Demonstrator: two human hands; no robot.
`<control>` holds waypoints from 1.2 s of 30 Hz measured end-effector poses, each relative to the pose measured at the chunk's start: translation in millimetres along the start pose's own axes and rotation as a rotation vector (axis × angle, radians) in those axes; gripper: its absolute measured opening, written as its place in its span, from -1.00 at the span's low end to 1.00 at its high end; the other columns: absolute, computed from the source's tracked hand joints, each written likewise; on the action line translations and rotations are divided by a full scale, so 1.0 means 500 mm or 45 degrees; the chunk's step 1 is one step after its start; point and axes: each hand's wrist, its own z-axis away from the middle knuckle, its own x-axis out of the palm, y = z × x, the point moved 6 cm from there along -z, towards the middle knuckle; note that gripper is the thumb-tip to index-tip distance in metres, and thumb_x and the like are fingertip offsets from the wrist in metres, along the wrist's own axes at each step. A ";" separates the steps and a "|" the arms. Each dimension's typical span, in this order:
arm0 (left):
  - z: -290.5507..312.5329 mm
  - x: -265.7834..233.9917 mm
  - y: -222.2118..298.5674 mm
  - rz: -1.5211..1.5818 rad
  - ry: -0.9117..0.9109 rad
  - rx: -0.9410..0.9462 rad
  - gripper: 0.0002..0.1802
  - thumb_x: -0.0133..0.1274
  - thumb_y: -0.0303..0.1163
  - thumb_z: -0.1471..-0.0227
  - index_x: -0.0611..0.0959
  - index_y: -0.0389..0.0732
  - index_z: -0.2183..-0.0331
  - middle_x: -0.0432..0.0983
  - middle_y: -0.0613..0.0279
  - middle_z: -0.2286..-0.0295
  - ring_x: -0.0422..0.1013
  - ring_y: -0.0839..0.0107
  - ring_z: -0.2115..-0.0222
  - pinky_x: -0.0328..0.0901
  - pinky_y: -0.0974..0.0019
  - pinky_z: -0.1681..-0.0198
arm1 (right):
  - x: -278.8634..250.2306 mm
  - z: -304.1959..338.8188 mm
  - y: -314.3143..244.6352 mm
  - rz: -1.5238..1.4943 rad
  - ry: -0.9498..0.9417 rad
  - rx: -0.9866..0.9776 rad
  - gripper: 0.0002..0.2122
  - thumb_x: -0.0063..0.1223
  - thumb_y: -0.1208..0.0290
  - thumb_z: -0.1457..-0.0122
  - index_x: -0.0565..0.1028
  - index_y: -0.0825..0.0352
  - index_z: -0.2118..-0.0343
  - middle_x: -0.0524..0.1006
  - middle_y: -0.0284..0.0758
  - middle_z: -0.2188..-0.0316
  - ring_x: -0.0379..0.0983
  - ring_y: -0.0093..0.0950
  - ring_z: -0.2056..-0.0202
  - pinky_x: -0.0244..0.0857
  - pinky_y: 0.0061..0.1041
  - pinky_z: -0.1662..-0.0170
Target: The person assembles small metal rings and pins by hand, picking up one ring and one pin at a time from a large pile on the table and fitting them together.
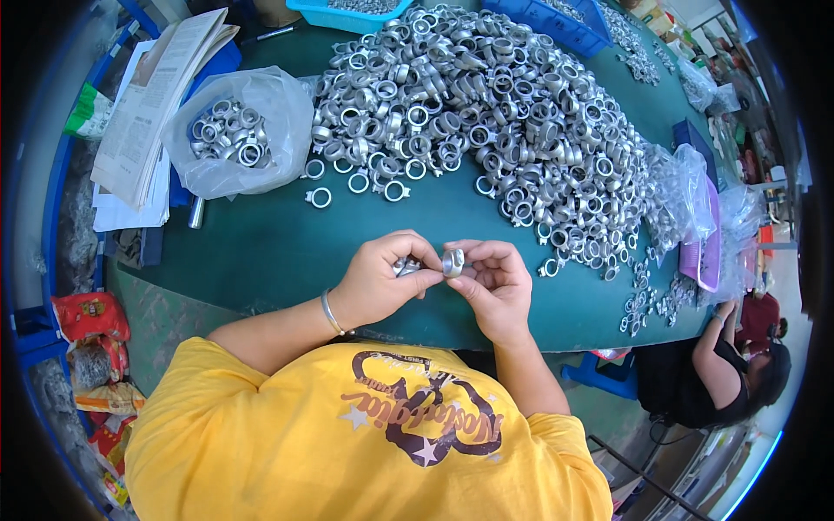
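Observation:
My right hand [495,286] pinches a silver metal ring clamp [453,262] between thumb and fingertips, above the green table [261,234] near its front edge. Close beside it on the left, my left hand [387,276] is closed around a few small silver metal parts [406,266], partly hidden by the fingers; its fingertips come near the ring. Beyond both hands spreads a large heap of similar ring clamps [486,95]. Some loose ones, such as a single ring [319,198], lie at the heap's near edge.
A clear plastic bag [287,113] holding more rings stands at the left, beside stacked newspapers [139,130]. Blue baskets [565,30] sit at the back. A purple basket [702,252] and plastic bags are on the right. Another person [721,373] sits at the far right.

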 end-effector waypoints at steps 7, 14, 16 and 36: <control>-0.004 -0.010 -0.037 0.247 -0.144 -0.345 -0.83 0.19 -0.53 0.17 0.57 -0.30 0.42 0.45 0.32 0.50 0.38 0.63 0.57 0.27 0.55 0.56 | 0.001 -0.001 -0.013 0.189 -0.010 -0.167 -0.68 0.04 0.80 0.07 0.27 0.41 0.24 0.39 -0.06 0.17 0.39 -0.37 0.15 0.38 -0.52 0.19; -0.005 -0.019 -0.005 0.154 -0.085 0.133 -0.84 0.21 -0.58 0.23 0.58 -0.32 0.47 0.40 0.24 0.39 0.37 0.57 0.52 0.29 0.56 0.49 | 0.024 -0.003 -0.017 0.437 -0.054 -0.304 -0.70 0.06 0.79 0.08 0.28 0.45 0.27 0.41 -0.05 0.21 0.42 -0.34 0.18 0.42 -0.50 0.22; -0.006 -0.024 -0.003 0.140 -0.071 0.144 -0.86 0.22 -0.57 0.24 0.59 -0.31 0.50 0.40 0.24 0.38 0.38 0.55 0.49 0.30 0.55 0.45 | 0.025 -0.008 -0.014 0.439 -0.075 -0.313 -0.70 0.06 0.78 0.08 0.29 0.46 0.26 0.41 -0.05 0.20 0.42 -0.34 0.19 0.42 -0.51 0.22; 0.006 -0.046 -0.027 0.042 0.196 0.175 -0.81 0.26 -0.56 0.29 0.60 -0.26 0.49 0.37 0.27 0.44 0.34 0.55 0.46 0.27 0.51 0.39 | 0.037 -0.013 0.015 0.276 -0.153 0.028 -0.72 -0.08 0.75 -0.04 0.33 0.50 0.14 0.42 -0.15 0.17 0.41 -0.43 0.19 0.37 -0.52 0.15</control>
